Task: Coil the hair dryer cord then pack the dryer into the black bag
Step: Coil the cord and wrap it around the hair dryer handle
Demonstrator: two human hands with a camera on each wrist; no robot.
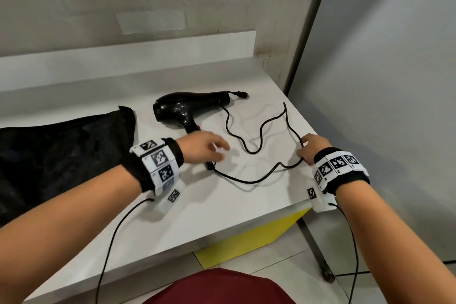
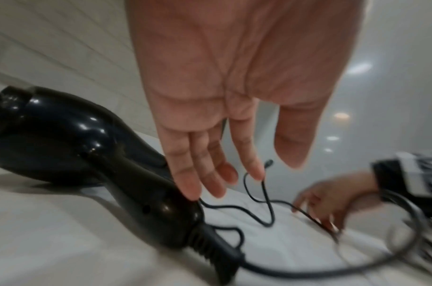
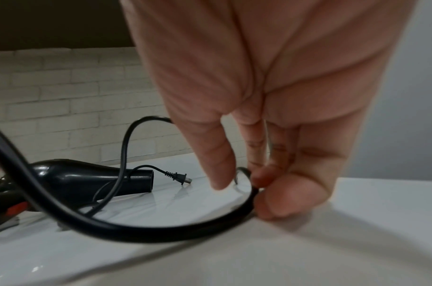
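A glossy black hair dryer [image 1: 187, 108] [image 2: 70, 145] [image 3: 92, 178] lies on its side on the white counter [image 1: 197, 205]. Its black cord [image 1: 246, 180] [image 2: 261, 212] [image 3: 141, 232] snakes loosely rightward, and the plug [image 1: 243, 94] [image 3: 182, 177] rests by the nozzle. My left hand [image 1: 209, 149] [image 2: 222, 174] hovers over the dryer's handle end with fingers straight, holding nothing. At the counter's right edge my right hand [image 1: 308, 149] [image 3: 259, 185] pinches the cord between thumb and fingers. The black bag [image 1: 61, 153] lies flat at the left.
A white brick wall with a low ledge [image 1: 123, 57] runs behind the counter. A grey panel [image 1: 382, 81] stands at the right, past the counter edge. Yellow cabinet front [image 1: 246, 239] shows below. Thin sensor cables [image 1: 116, 234] trail from both wrists.
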